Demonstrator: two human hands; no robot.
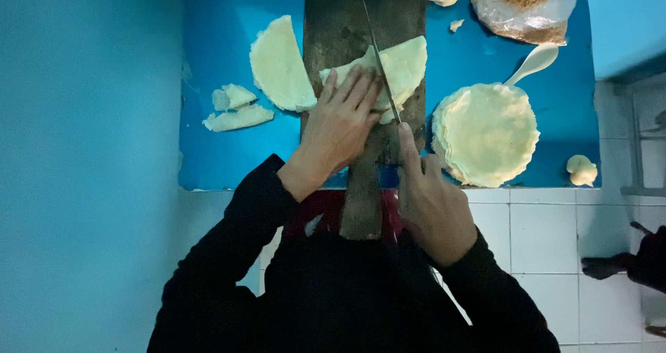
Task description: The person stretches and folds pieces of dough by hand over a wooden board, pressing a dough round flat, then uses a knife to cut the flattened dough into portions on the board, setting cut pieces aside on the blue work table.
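A dark wooden cutting board (347,27) lies on a blue surface (215,152). On it sits a stack of pale flat dough rounds (406,65). My left hand (340,124) presses flat on the left part of this dough, fingers spread. My right hand (430,200) grips a knife (380,62), index finger along its spine, the thin blade running up across the dough. To the left of the board lies a cut half-round of dough (277,65).
A stack of round dough sheets (485,134) lies right of the board, with a white spoon (534,62) behind it. Dough scraps (236,110) lie at left, a dough lump (581,170) at right, a plastic bag of brown filling (527,3) at the back. White tiled floor below.
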